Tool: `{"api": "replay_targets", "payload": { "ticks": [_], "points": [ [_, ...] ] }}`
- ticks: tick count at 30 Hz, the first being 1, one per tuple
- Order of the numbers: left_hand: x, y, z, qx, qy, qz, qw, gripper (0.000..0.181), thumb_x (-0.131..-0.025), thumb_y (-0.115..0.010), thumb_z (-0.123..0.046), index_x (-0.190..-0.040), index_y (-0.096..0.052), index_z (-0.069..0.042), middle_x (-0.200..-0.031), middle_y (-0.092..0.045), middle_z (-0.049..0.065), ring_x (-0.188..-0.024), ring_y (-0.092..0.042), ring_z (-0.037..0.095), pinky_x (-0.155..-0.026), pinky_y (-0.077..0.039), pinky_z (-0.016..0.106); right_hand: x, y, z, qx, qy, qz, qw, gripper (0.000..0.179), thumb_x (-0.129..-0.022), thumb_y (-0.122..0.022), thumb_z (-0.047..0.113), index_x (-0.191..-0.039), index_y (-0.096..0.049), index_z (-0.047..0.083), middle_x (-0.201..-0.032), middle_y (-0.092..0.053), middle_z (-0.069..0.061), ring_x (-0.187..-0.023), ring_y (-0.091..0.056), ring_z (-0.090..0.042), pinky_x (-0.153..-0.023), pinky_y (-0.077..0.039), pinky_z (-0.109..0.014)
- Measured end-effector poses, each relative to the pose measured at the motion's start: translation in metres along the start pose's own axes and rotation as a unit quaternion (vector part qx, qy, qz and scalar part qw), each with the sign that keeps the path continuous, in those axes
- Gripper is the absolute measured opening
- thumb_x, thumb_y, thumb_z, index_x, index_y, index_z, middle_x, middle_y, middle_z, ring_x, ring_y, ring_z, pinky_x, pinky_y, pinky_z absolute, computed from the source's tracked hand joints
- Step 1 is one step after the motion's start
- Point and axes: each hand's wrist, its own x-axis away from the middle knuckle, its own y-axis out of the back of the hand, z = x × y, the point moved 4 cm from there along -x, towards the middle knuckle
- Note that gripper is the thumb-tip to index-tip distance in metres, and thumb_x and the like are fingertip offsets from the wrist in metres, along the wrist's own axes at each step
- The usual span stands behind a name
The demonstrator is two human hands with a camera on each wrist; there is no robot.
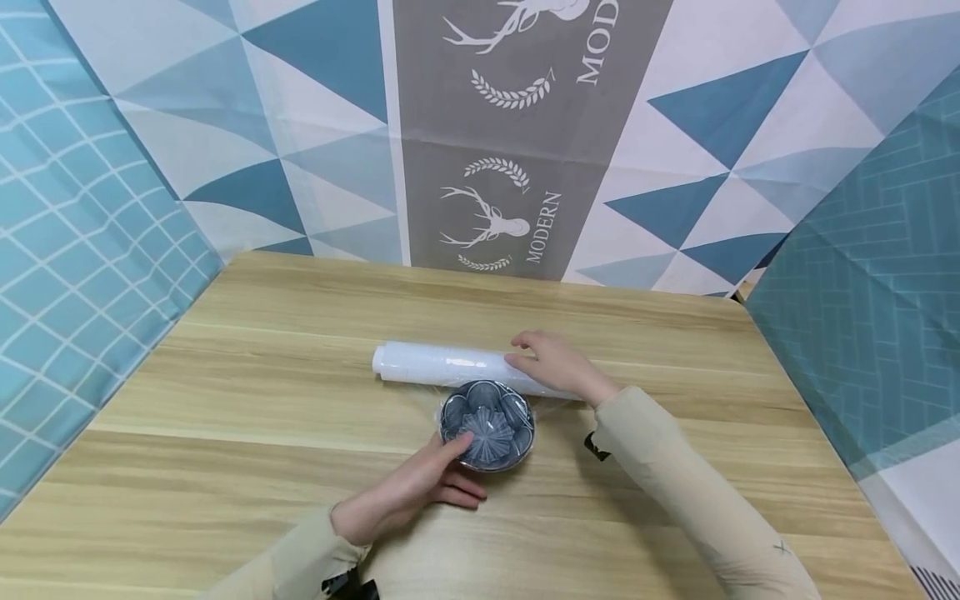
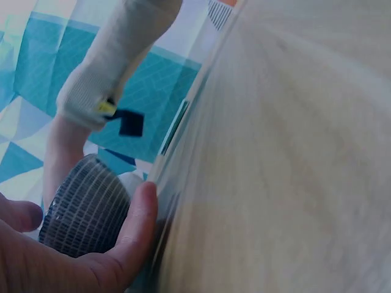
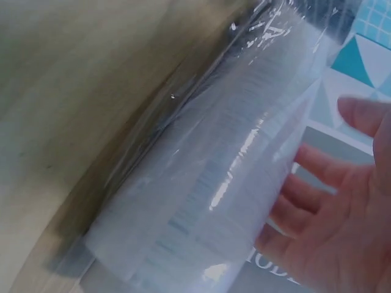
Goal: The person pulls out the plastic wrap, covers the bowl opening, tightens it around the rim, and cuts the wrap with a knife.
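Note:
A dark blue-grey patterned bowl [image 1: 491, 437] stands upright close in front of a roll of clear plastic wrap [image 1: 442, 365] lying sideways. My left hand [image 1: 427, 483] grips the bowl by its near left side, thumb over the rim and the other fingers low outside. In the left wrist view, the bowl's ribbed outer wall [image 2: 85, 210] sits between thumb and fingers. Shiny film [image 3: 269, 33] stretches from the roll towards the bowl in the right wrist view. At the roll's far side, my right hand [image 3: 330, 213] has its fingers loosely bent against it, thumb apart.
Both things lie on a wood-grain table [image 1: 262, 400]. A patterned cloth backdrop [image 1: 480, 167] rises behind its far edge. Blue cloth panels flank it, a grid one [image 1: 82, 217] at left and a teal one [image 1: 862, 275] at right.

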Motion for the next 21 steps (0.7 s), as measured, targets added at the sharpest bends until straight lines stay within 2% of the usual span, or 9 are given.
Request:
{"api": "replay_targets", "payload": {
  "ticks": [3,7,11,14,18,21],
  "points": [
    [-0.001,-0.001,0.002,0.013,-0.005,0.000,0.9999,0.071,-0.094,-0.043,-0.039,-0.142,-0.004,-0.005,-0.115,-0.054,0.024,-0.088,-0.063,0.031,-0.078,-0.052,0.041,-0.007,-0.005,0.003,0.001,-0.004,0.037,0.9993,0.057,-0.092,-0.043,0.047,-0.131,-0.046,0.005,-0.128,-0.052,-0.014,-0.116,-0.051,-0.028,-0.097,-0.039,-0.044],
    [-0.003,-0.003,0.004,0.021,-0.011,0.001,0.9997,0.069,-0.093,-0.047,-0.034,-0.141,-0.006,-0.004,-0.114,-0.056,0.023,-0.087,-0.063,0.029,-0.078,-0.052,0.041,-0.014,-0.014,0.006,0.008,-0.008,0.052,0.9986,0.060,-0.091,-0.042,0.050,-0.131,-0.045,0.006,-0.127,-0.053,-0.012,-0.116,-0.051,-0.027,-0.097,-0.039,-0.042],
    [-0.004,-0.003,0.005,0.020,-0.014,-0.001,0.9997,0.066,-0.094,-0.045,-0.029,-0.140,-0.005,-0.003,-0.115,-0.055,0.026,-0.086,-0.064,0.029,-0.078,-0.052,0.041,-0.017,-0.020,0.005,0.013,-0.016,0.050,0.9985,0.057,-0.091,-0.041,0.051,-0.128,-0.049,0.009,-0.127,-0.055,-0.009,-0.118,-0.050,-0.026,-0.098,-0.038,-0.041],
    [-0.004,-0.003,0.005,0.018,-0.018,-0.005,0.9997,0.065,-0.095,-0.044,-0.027,-0.140,-0.005,-0.003,-0.115,-0.054,0.027,-0.086,-0.064,0.029,-0.078,-0.052,0.040,-0.018,-0.021,0.005,0.015,-0.019,0.044,0.9987,0.052,-0.091,-0.041,0.050,-0.122,-0.054,0.011,-0.120,-0.059,-0.007,-0.113,-0.053,-0.024,-0.095,-0.041,-0.040],
    [-0.003,-0.003,0.005,0.016,-0.022,-0.009,0.9996,0.063,-0.095,-0.044,-0.027,-0.139,-0.007,-0.002,-0.112,-0.057,0.025,-0.086,-0.064,0.030,-0.079,-0.052,0.040,-0.019,-0.022,0.005,0.019,-0.012,0.036,0.9991,0.048,-0.091,-0.041,0.049,-0.114,-0.058,0.011,-0.112,-0.063,-0.006,-0.105,-0.057,-0.024,-0.090,-0.043,-0.040],
    [-0.004,-0.003,0.005,0.016,-0.023,-0.008,0.9996,0.063,-0.095,-0.044,-0.027,-0.139,-0.007,-0.002,-0.110,-0.059,0.022,-0.086,-0.064,0.030,-0.080,-0.052,0.040,-0.020,-0.022,0.004,0.023,-0.011,0.033,0.9991,0.048,-0.091,-0.041,0.050,-0.114,-0.058,0.011,-0.111,-0.063,-0.007,-0.105,-0.057,-0.025,-0.090,-0.043,-0.040]
  ]
}}
